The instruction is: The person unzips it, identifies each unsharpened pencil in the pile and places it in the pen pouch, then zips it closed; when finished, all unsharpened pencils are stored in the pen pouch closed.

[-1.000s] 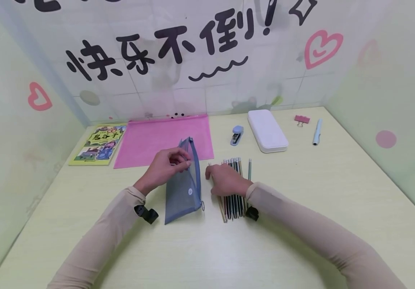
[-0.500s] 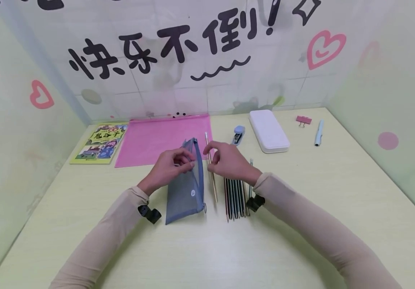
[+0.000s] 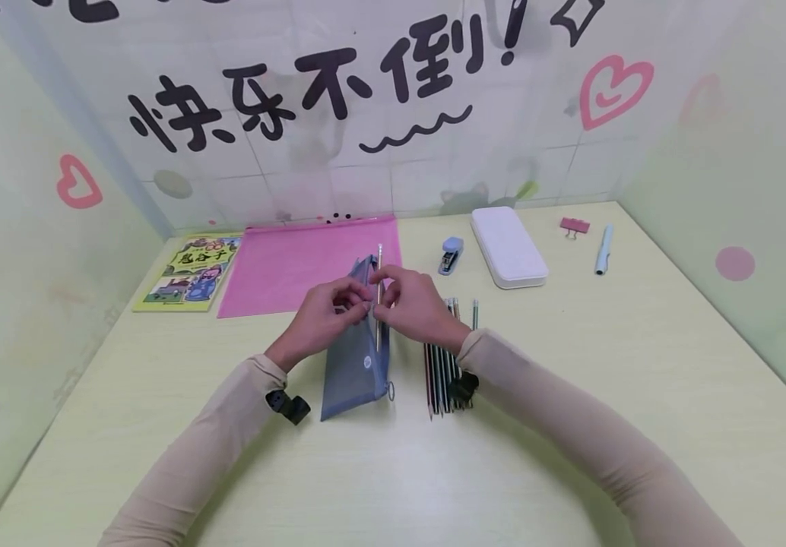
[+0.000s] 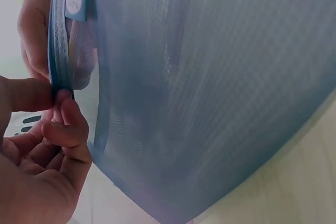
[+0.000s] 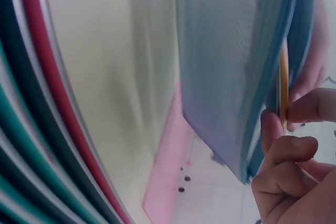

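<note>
A blue-grey mesh zip pouch (image 3: 352, 372) stands on edge, its zip opening facing up and to the right. My left hand (image 3: 330, 313) pinches one zip edge, as the left wrist view shows with the pouch (image 4: 210, 87) filling most of it. Between thumb and forefinger my right hand (image 3: 416, 308) pinches a yellow pencil (image 5: 284, 85), whose lower part lies in the pouch's mouth. Its eraser end sticks up above the fingers. Beside the pouch a row of pencils (image 3: 438, 380) lies on the table, partly hidden under the right wrist.
A pink zip folder (image 3: 283, 266) and a yellow illustrated book (image 3: 191, 273) lie at the back left. A blue stapler (image 3: 451, 255), a white case (image 3: 508, 247), a pink binder clip (image 3: 574, 226) and a light blue pen (image 3: 603, 249) lie at the back right.
My right hand has picked the pencil out of the row, lifted it and carried it left to the pouch's mouth. The left hand keeps its hold, and the pouch has shifted slightly right.
</note>
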The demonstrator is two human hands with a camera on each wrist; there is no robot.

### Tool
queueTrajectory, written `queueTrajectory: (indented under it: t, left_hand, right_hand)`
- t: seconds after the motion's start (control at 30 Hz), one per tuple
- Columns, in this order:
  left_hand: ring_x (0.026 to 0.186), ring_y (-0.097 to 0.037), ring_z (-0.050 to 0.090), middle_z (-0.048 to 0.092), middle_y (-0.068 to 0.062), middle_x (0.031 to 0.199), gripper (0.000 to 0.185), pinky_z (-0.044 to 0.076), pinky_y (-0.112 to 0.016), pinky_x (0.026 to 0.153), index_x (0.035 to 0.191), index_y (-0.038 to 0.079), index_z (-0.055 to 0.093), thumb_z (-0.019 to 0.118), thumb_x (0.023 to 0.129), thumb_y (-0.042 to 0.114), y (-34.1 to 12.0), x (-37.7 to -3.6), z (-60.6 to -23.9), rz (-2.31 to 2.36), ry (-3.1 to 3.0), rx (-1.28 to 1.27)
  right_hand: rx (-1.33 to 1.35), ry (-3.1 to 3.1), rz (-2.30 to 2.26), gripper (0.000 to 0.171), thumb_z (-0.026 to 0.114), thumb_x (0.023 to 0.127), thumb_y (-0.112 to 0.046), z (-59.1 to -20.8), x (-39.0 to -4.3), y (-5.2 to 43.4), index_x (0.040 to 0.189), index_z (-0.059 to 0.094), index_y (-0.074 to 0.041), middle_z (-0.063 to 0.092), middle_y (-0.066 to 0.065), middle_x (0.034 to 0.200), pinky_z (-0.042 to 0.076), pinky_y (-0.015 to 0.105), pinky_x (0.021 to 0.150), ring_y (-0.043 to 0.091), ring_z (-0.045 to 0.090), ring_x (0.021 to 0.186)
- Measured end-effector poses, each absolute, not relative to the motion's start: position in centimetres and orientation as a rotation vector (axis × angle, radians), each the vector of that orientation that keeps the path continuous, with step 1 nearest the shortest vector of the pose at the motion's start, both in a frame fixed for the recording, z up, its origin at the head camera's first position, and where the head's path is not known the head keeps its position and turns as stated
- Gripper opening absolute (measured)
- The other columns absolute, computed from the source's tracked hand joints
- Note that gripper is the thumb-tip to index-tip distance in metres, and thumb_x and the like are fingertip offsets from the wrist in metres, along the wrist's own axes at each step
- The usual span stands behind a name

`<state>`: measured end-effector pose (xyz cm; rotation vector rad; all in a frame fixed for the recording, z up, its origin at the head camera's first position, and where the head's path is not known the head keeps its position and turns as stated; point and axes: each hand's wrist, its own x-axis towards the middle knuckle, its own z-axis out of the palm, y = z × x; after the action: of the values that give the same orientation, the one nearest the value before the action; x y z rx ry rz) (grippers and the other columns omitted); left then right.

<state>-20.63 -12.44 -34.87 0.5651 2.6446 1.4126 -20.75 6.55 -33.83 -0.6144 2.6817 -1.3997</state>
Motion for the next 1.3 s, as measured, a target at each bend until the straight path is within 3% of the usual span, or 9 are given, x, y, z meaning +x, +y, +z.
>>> queueTrajectory:
  t: [0.53, 0.83, 1.03, 1.3]
  left_hand:
    - [0.091, -0.019, 0.061, 0.063, -0.010, 0.098, 0.010, 0.052, -0.032, 0.085, 0.109, 0.006, 0.059, 0.059, 0.100, 0.009, -12.7, -20.4, -34.6, 1.518, 2.592, 0.608]
    - [0.089, -0.018, 0.059, 0.063, -0.011, 0.097, 0.013, 0.054, -0.030, 0.085, 0.109, 0.003, 0.062, 0.059, 0.098, 0.008, -12.8, -20.6, -35.0, 1.556, 2.682, 0.496]
    - [0.087, -0.018, 0.059, 0.064, -0.012, 0.097, 0.016, 0.053, -0.022, 0.080, 0.110, -0.001, 0.062, 0.059, 0.097, 0.008, -12.9, -20.6, -34.8, 1.555, 2.678, 0.509]
    - [0.088, -0.019, 0.059, 0.063, -0.011, 0.096, 0.015, 0.054, -0.031, 0.084, 0.110, 0.001, 0.062, 0.060, 0.098, 0.009, -12.9, -20.7, -34.7, 1.540, 2.677, 0.497]
  right_hand:
    - [-0.777, 2.615, -1.274, 0.047, 0.070, 0.087, -0.006, -34.5, -20.6, 6.4, 0.133, 0.060, -0.003, 0.072, 0.007, 0.081, 0.051, 0.022, 0.059, 0.010, 0.063, 0.067]
    - [-0.828, 2.760, -1.250, 0.022, 0.072, 0.088, -0.010, -33.7, -20.3, 8.9, 0.109, 0.070, -0.006, 0.071, 0.004, 0.079, 0.045, 0.025, 0.058, 0.012, 0.056, 0.062]
    - [-0.818, 2.755, -1.033, 0.017, 0.073, 0.087, -0.015, -34.5, -20.2, 11.7, 0.100, 0.070, -0.005, 0.070, 0.002, 0.075, 0.048, 0.025, 0.064, 0.008, 0.058, 0.064]
    - [-0.812, 2.661, -0.850, 0.012, 0.075, 0.084, -0.009, -36.0, -20.1, 13.9, 0.095, 0.070, -0.008, 0.071, 0.000, 0.075, 0.052, 0.025, 0.068, 0.007, 0.062, 0.067]
